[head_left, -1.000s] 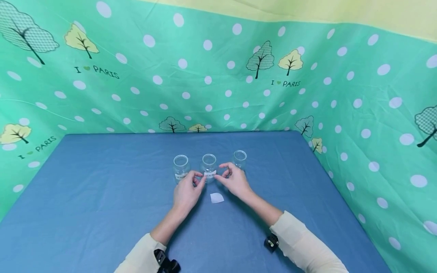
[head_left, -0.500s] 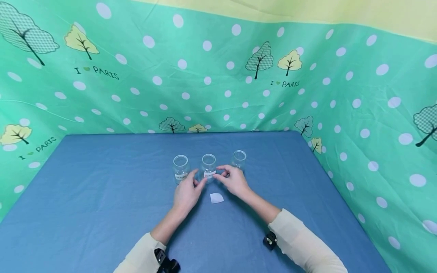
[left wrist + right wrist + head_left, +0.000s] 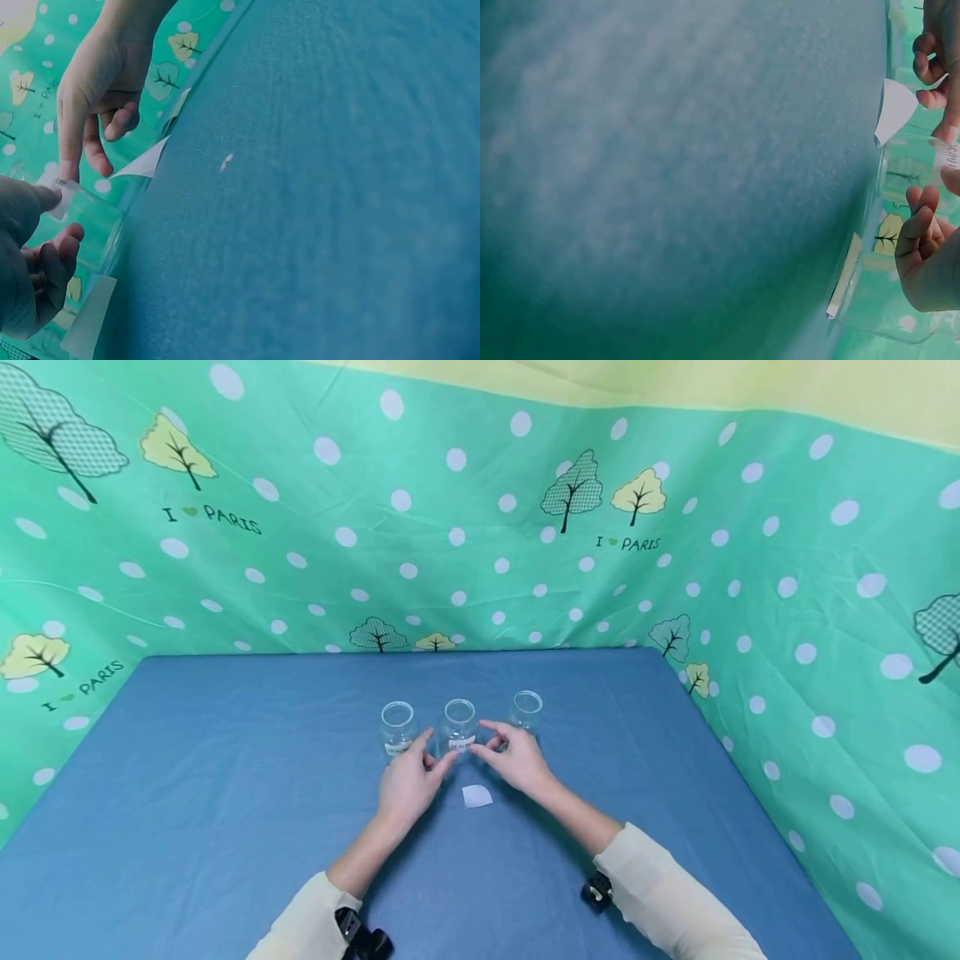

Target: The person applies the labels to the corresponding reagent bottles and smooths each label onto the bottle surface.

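Three clear glass jars stand in a row in the head view. On the middle jar (image 3: 460,718) a white label (image 3: 461,745) with dark writing faces me. My left hand (image 3: 407,783) touches the label's left end with its thumb, its index finger reaching out between the left and middle jars. From the other side, my right hand (image 3: 519,762) presses its thumb at the label's right end, index finger beside the jar. Both wrist views show the two thumbs at the label. The left jar (image 3: 398,717) also bears a white label; the right jar (image 3: 527,710) is partly hidden behind my right hand.
A small white piece of paper (image 3: 477,796) with a curled edge lies in front of the middle jar. The blue tabletop (image 3: 247,802) ends at a green dotted cloth (image 3: 480,527) behind and at both sides.
My left thumb has slid slightly down and right along the label, and the left index finger has straightened away from it. The right hand and the jars stay nearly still.
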`<state>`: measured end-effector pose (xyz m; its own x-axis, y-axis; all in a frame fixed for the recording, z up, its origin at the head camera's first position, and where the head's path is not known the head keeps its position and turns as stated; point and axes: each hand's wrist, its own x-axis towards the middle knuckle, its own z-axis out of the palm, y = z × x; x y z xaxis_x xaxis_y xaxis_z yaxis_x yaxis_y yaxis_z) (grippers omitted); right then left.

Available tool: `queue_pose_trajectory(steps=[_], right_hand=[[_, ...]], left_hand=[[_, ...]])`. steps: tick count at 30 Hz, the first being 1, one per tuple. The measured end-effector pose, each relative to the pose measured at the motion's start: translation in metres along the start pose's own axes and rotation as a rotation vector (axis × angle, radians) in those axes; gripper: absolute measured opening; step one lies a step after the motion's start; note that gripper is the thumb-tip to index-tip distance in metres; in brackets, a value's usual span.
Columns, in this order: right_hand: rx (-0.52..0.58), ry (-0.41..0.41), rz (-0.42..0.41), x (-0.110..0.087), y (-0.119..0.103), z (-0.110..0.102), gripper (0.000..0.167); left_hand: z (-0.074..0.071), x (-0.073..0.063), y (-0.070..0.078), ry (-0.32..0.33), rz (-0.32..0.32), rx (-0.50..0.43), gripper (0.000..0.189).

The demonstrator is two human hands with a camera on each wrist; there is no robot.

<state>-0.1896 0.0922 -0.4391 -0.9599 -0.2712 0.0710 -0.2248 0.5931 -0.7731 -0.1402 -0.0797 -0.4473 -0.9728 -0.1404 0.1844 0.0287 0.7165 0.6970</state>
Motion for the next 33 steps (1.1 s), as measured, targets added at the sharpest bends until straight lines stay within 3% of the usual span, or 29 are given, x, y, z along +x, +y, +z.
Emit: queue_pose_trajectory(steps=[3, 19, 24, 33], right_hand=[[0.036, -0.030, 0.013, -0.0012, -0.0025, -0.0024, 0.049], [0.071, -0.072, 0.016, -0.0009, -0.0039, -0.0056, 0.042], [0.071, -0.067, 0.019, -0.0007, -0.0029, -0.0050, 0.040], [0.047, -0.080, 0.001, 0.0007, -0.0024, -0.0006, 0.049]], left_hand=[[-0.0011, 0.0012, 0.0019, -0.031, -0.007, -0.015, 0.066], [-0.0018, 0.0042, -0.0022, -0.057, 0.037, -0.079, 0.055], [-0.0017, 0.0045, -0.0018, -0.073, 0.017, -0.073, 0.056], [-0.0015, 0.0055, -0.0007, -0.027, 0.008, -0.017, 0.050]])
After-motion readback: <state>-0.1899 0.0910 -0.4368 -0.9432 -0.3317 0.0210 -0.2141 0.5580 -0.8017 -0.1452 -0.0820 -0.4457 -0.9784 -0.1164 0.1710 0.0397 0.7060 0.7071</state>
